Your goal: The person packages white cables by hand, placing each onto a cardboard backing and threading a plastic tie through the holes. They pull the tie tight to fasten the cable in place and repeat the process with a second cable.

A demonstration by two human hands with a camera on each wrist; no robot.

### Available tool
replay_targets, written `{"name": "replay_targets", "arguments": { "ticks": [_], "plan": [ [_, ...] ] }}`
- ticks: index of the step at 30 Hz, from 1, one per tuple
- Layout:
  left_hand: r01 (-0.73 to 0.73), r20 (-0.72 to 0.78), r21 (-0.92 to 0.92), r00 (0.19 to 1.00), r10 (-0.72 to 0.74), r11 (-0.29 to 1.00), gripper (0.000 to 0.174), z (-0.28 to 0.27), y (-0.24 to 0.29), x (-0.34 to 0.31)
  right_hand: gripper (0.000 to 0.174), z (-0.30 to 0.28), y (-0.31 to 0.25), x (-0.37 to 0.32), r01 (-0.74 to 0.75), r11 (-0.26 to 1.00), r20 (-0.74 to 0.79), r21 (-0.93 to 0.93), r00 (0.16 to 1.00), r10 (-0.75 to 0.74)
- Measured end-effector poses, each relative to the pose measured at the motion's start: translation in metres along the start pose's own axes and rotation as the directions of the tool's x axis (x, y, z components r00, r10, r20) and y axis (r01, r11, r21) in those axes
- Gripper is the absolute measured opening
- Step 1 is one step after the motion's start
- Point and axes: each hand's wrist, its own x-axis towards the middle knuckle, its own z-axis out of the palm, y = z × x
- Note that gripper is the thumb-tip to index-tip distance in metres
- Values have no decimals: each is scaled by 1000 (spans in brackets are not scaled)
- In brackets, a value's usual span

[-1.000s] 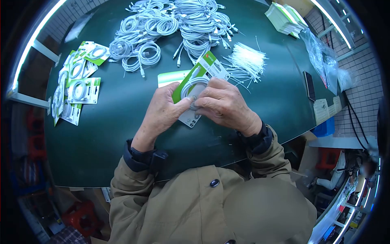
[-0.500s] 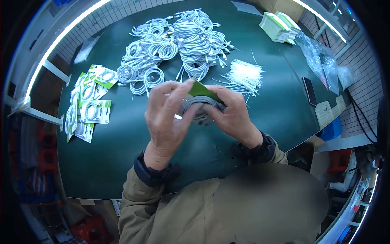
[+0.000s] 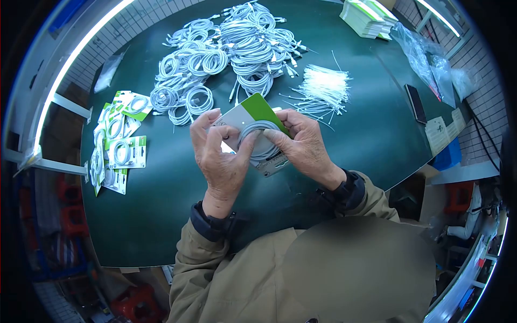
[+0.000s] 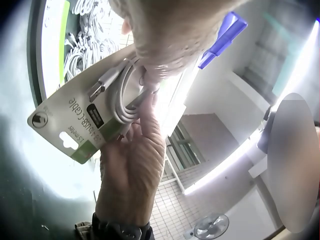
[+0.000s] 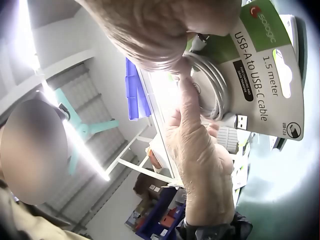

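A printed green and white packaging card (image 3: 257,109) is held up in front of the chest by both hands. Against it sits a coiled pale grey USB cable (image 3: 258,127), whose white plug (image 5: 241,122) shows in the right wrist view. My left hand (image 3: 219,157) pinches the coil, with the thumb and bent index finger at its left side. My right hand (image 3: 312,146) grips the card's right edge, fingers behind it and thumb pressing the coil. The right wrist view shows the card's text, "USB-A to USB-C cable", and its hanging slot.
A big heap of coiled cables (image 3: 237,48) lies at the back of the green table (image 3: 161,215). White cable ties (image 3: 326,89) lie right of it. Several carded cables (image 3: 121,142) are at the left. Stacked cards (image 3: 369,19), plastic bags (image 3: 431,70) and a phone (image 3: 415,104) lie at the right.
The card has been turned and tilted. The left hand has shifted from the card's left edge onto the coil; the right hand has moved from the coil to the card's right edge.
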Motion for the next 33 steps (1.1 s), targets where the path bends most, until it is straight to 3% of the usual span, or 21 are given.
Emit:
{"name": "replay_targets", "arguments": {
  "ticks": [1, 4, 7, 10, 13, 16, 19, 20, 22, 24, 28, 31, 33],
  "plan": [
    [3, -5, 7, 1000, -3, 1000, 36, 0, 1, 0, 30, 0, 0, 0, -4, 1000, 2, 1, 1000, 4],
    [357, -47, -402, 911, -409, 843, 38, 6, 14, 1, 29, 1, -4, -2, -32, 994, 5, 107, 999, 32],
    [533, 208, -589, 826, -524, 607, 38, 4, 6, 2, 29, 1, -4, -2, -81, 994, -3, 75, 997, 82],
    [744, 503, -564, 653, -565, 358, 37, -6, -2, 5, 29, 1, 2, -2, -80, 995, 4, 61, 997, 80],
    [751, 516, -534, 653, -554, 388, 34, -8, -5, 7, 26, 2, 3, -4, -83, 995, 10, 63, 997, 83],
    [828, 675, -445, 560, -480, 341, 32, -22, -18, 11, 22, -1, 4, -4, -120, 991, 63, -59, 990, 124],
    [833, 655, -353, 546, -523, 426, 29, -28, -17, 14, 20, 3, 4, -6, -15, 990, 46, -142, 999, 21],
    [850, 696, -358, 519, -497, 387, 32, -30, -22, 14, 21, 4, 4, -6, -30, 994, 44, -110, 998, 35],
    [853, 706, -427, 522, -478, 302, 36, -27, -20, 10, 23, 6, 1, -8, -52, 998, 47, -34, 997, 54],
    [854, 734, -463, 520, -436, 239, 41, -28, -25, 8, 23, 3, -4, -8, 28, 988, 64, -150, 998, -19],
    [816, 695, -528, 575, -432, 238, 39, -24, -23, 8, 24, -10, 0, 1, 175, 965, 117, -194, 981, -155],
    [786, 646, -565, 611, -458, 250, 37, -22, -23, 5, 26, -42, -2, 17, 40, 995, 30, -86, 999, -37],
    [769, 607, -564, 634, -479, 301, 37, -24, -19, 5, 26, -83, 6, 23, 40, 959, 72, -282, 997, -21]
  ]
}}
